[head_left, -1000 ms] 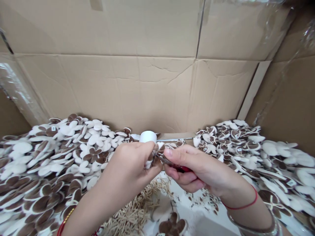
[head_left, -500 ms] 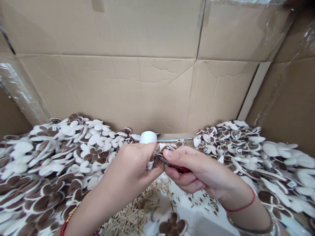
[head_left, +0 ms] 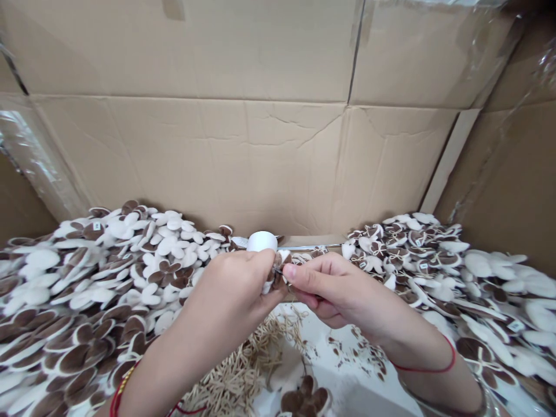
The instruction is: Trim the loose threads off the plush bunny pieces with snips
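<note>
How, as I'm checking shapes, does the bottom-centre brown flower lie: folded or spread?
Spread: the brown flower shows petals fanned outward; the picture's edge crops it.

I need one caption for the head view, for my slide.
Left hand grips a plush piece, right hand at it, between flower piles.

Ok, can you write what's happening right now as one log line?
left hand: gripping brown-and-white plush piece | right hand: pinching at it | below: beige strips | both sides: plush flowers

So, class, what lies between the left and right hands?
The head view shows a bunched brown-and-white fabric piece between the left hand and the right hand, partly hidden.
</note>
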Demonstrator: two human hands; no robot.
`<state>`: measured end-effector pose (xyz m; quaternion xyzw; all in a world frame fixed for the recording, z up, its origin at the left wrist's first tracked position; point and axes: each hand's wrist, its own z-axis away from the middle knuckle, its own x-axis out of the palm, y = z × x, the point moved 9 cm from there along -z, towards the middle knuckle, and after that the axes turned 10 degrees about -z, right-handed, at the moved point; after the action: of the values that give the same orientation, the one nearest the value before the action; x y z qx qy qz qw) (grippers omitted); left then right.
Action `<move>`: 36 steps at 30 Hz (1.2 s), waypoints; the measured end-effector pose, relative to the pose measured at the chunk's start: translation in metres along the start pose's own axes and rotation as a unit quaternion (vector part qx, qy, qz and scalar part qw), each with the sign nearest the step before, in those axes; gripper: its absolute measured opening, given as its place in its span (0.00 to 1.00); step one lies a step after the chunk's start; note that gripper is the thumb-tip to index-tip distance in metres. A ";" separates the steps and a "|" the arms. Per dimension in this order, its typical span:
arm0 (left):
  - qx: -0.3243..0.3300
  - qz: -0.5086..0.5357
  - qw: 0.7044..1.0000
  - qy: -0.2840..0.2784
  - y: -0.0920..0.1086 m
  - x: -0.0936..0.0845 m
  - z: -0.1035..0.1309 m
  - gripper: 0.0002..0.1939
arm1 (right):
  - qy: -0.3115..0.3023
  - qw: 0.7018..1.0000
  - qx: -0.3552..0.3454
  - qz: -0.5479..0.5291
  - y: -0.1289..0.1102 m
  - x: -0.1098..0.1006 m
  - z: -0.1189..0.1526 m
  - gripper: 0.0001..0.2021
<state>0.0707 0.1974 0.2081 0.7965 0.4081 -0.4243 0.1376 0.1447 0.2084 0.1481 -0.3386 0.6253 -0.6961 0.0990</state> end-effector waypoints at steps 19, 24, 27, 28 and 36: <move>-0.023 0.171 0.985 -0.017 0.000 -0.003 0.000 0.11 | -0.046 0.998 0.041 0.020 -0.003 0.006 0.013 0.26; -0.018 0.168 0.986 -0.004 0.000 -0.007 0.000 0.12 | -0.033 0.998 0.041 0.027 -0.005 0.004 0.013 0.27; -0.012 0.162 0.987 0.002 0.002 -0.009 0.000 0.11 | -0.033 0.998 0.040 0.024 -0.005 0.004 0.014 0.27; -0.010 0.159 0.987 0.002 0.002 -0.009 -0.001 0.11 | -0.035 0.998 0.041 0.022 -0.005 0.005 0.015 0.27; -0.005 0.066 0.997 0.025 0.002 -0.011 0.001 0.13 | -0.025 0.998 0.039 0.030 -0.006 0.003 0.014 0.27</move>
<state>0.0687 0.1897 0.2163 0.8315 0.3598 -0.3922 0.1592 0.1524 0.1964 0.1542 -0.3330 0.6050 -0.7080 0.1482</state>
